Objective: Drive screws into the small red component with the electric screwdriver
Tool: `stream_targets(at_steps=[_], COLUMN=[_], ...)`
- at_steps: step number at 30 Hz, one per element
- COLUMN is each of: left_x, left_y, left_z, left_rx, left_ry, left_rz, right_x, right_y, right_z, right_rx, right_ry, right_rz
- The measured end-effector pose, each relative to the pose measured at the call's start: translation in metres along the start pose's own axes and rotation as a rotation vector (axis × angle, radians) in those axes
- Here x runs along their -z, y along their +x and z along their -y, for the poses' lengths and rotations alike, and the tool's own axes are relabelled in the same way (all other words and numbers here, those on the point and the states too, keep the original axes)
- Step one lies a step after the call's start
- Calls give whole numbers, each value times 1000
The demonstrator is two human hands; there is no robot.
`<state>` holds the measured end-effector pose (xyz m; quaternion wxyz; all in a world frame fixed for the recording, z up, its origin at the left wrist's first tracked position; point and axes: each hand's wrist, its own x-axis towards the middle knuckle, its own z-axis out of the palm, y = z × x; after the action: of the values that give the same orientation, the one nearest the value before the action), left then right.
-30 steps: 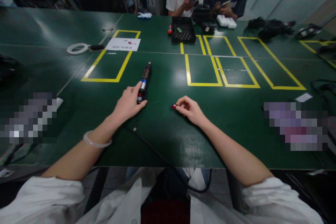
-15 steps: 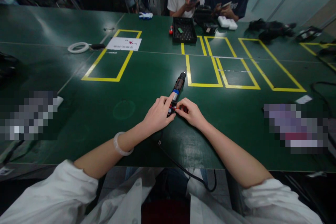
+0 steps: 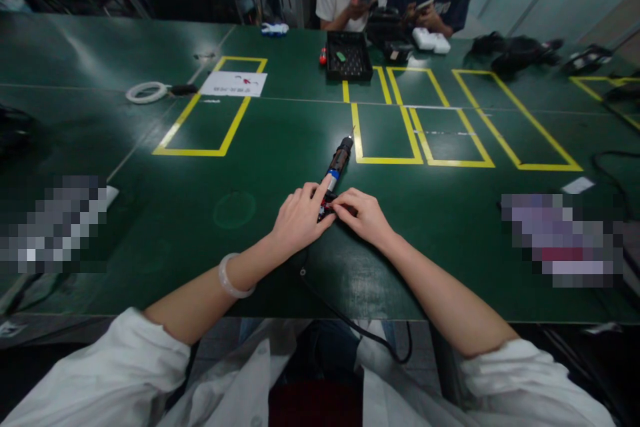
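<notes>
An electric screwdriver (image 3: 340, 159) lies on the green table in front of me, its thin bit pointing away and slightly right. My left hand (image 3: 299, 219) is wrapped over the rear half of its body, index finger stretched along the blue and silver band. At the right side of that rear part, my right hand (image 3: 365, 215) is closed in a pinch against it. Small red and white details show between the two hands, but what the right fingertips hold is hidden. A black cord (image 3: 345, 321) runs from the tool's rear over the table's front edge.
Yellow tape rectangles (image 3: 390, 161) mark the table. Farther back are a black tray (image 3: 371, 73), a paper sheet (image 3: 235, 84) and a white cable coil (image 3: 146, 92). Pixelated objects lie at both sides. Two people with phones sit across the table.
The right fingertips have shifted slightly left, closer over the screwdriver's rear, covering a reddish bit seen before. My left hand keeps its hold, and the view has moved only slightly.
</notes>
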<state>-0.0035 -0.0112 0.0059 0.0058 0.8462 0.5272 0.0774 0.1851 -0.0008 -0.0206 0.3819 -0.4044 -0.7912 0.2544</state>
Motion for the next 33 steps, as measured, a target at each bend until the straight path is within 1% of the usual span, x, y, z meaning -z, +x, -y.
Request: stream_targets(at_steps=[4, 8, 12, 15, 18, 23, 28, 33], left_x=[0, 3, 6, 9, 10, 13, 23, 27], left_y=[5, 8, 8, 8, 6, 2, -2, -6], left_z=[2, 11, 25, 45, 75, 141, 204, 267], left_rx=[28, 42, 82, 130, 197, 332, 471, 525], left_ry=[-54, -140, -166, -151, -127, -97, -63, 7], left_rz=[9, 37, 85, 112, 102, 82, 92, 79], right_x=[2, 4, 6, 8, 8, 8, 8, 7], right_y=[-1, -2, -3, -3, -3, -3, -3, -3], right_z=[3, 4, 2, 0, -1, -1, 0, -1], right_rx=[-12, -22, -26, -42, -43, -54, -64, -65], right_ry=[-7, 58, 75, 71, 69, 60, 54, 43], right_rz=[20, 67, 79, 80, 87, 78, 83, 92])
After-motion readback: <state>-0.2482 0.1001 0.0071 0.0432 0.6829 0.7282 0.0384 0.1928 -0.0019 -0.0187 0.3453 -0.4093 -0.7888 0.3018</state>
